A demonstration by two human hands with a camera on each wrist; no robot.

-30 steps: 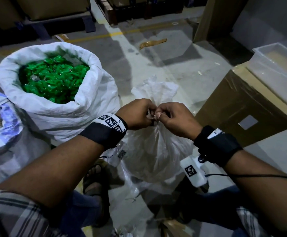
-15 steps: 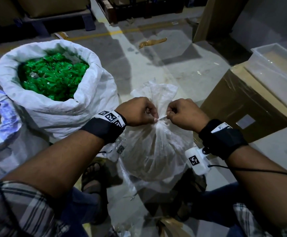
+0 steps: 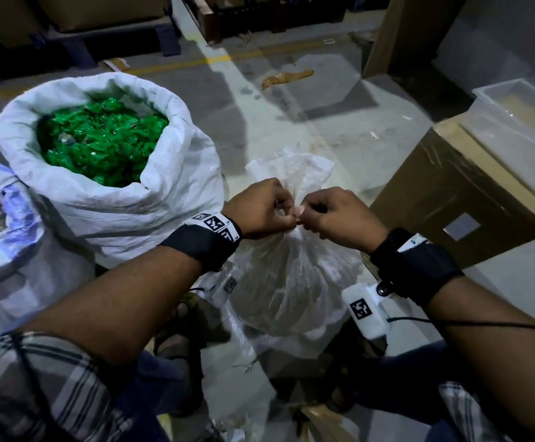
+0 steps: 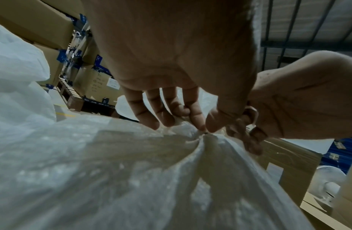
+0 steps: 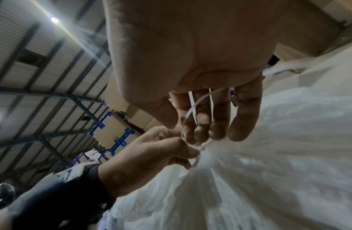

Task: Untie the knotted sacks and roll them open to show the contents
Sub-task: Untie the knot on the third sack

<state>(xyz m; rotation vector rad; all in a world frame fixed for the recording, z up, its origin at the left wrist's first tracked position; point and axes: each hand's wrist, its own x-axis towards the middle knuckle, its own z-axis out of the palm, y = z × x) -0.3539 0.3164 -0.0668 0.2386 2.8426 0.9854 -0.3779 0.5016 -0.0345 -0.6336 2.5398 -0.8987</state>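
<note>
Knotted sack (image 3: 291,275) sits below both hands, which pinch its tied neck.

Warehouse: stacked cartons (image 4: 96,77), pallets (image 3: 260,17).

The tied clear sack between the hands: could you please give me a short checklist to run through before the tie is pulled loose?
1. Left hand pinches the gathered neck of the clear sack: ok.
2. Right hand has the white tie strip in its fingers: ok.
3. Tie already off the neck: not ok, the neck is bunched tight.
4. Knot loosened: cannot tell, fingers hide it.
5. Green-filled sack rolled open, showing contents: ok.
6. Cardboard box stands apart from the clear sack: ok.
</note>
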